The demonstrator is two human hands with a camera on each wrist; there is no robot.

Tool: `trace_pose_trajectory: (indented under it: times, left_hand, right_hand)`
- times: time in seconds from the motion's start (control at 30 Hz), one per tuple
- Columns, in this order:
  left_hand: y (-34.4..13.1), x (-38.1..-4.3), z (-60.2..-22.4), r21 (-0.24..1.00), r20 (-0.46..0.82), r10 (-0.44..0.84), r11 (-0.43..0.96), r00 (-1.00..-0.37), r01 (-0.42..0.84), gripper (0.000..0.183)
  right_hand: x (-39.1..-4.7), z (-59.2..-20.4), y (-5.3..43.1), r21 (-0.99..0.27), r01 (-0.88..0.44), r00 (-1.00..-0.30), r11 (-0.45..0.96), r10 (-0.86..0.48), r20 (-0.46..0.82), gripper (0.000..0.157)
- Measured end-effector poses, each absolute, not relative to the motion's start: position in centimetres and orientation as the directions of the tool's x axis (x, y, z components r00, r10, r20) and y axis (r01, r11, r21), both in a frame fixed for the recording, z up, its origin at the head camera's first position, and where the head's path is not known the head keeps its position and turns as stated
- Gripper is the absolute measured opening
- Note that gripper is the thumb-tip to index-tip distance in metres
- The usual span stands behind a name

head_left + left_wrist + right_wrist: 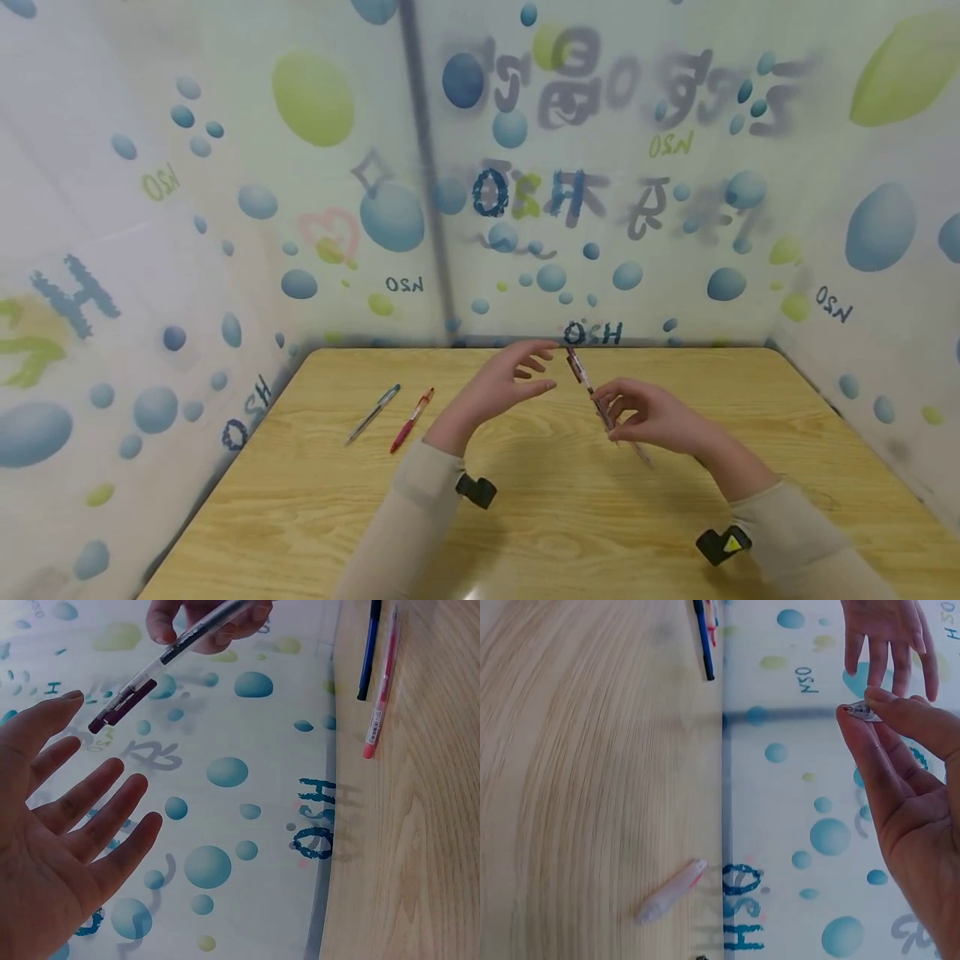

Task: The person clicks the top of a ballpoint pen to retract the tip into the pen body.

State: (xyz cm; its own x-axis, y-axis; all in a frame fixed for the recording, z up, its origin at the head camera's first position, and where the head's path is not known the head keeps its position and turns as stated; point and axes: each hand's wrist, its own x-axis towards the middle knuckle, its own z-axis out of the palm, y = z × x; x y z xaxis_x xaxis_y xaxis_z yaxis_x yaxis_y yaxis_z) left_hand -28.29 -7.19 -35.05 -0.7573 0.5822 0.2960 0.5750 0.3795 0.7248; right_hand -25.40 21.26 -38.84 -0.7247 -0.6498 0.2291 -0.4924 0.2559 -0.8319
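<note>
My right hand (652,414) pinches a clear-barrelled pen (581,368) with a dark maroon clip, held up above the table and tilted. The clip end points towards my left hand (513,379). In the right wrist view, thumb and fingertips hold the pen near its pointed tip (862,712). My left hand is spread with slightly bent fingers, palm visible in the left wrist view, close to the clip end (124,705) but apart from it. A pink pen (382,686) lies on the table beyond the right hand, beside a dark blue pen (369,649).
On the left of the wooden table (300,500) lie a clear pen with a blue end (373,414) and a red pen (412,421), side by side. Pale sheeting (637,317) with blue and green bubble prints surrounds the table at the back and sides.
</note>
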Motion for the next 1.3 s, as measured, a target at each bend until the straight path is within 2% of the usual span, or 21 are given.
trace_pose_trajectory:
  times: [0.2, 0.43, 0.57, 0.7, 0.87, 1.07, 1.3]
  left_hand:
    - [-7.2, -28.0, -34.8, 0.731, 0.32, 0.553, 0.372, -0.769, 0.571, 0.052]
    - [-7.1, -27.3, -34.2, 0.728, 0.368, 0.53, 0.348, -0.764, 0.592, 0.051]
    - [-6.9, -26.7, -34.2, 0.731, 0.439, 0.481, 0.3, -0.759, 0.613, 0.048]
    - [-6.4, -26.2, -34.2, 0.768, 0.475, 0.406, 0.243, -0.781, 0.593, 0.043]
    - [-6.1, -25.9, -34.3, 0.831, 0.457, 0.361, 0.151, -0.813, 0.535, 0.039]
    - [-5.7, -25.7, -34.5, 0.87, 0.427, 0.328, 0.104, -0.843, 0.481, 0.04]
    - [-5.5, -24.2, -33.3, 0.891, 0.424, 0.306, 0.03, -0.852, 0.454, 0.043]
  right_hand:
    - [-25.0, -38.6, 19.9, -0.85, -0.484, -0.712, 0.206, -0.658, 0.246, 0.045]
    - [-24.4, -38.3, 18.7, -0.841, -0.521, -0.696, 0.145, -0.643, 0.321, 0.044]
    - [-24.0, -38.3, 17.6, -0.841, -0.529, -0.711, 0.118, -0.602, 0.363, 0.044]
    - [-23.7, -38.6, 16.3, -0.841, -0.536, -0.724, 0.081, -0.556, 0.408, 0.045]
    - [-23.7, -39.0, 15.3, -0.835, -0.547, -0.726, 0.059, -0.531, 0.437, 0.043]
    - [-23.6, -39.2, 14.5, -0.84, -0.542, -0.726, 0.01, -0.509, 0.462, 0.042]
    - [-23.3, -39.6, 13.6, -0.852, -0.523, -0.745, -0.024, -0.472, 0.471, 0.038]
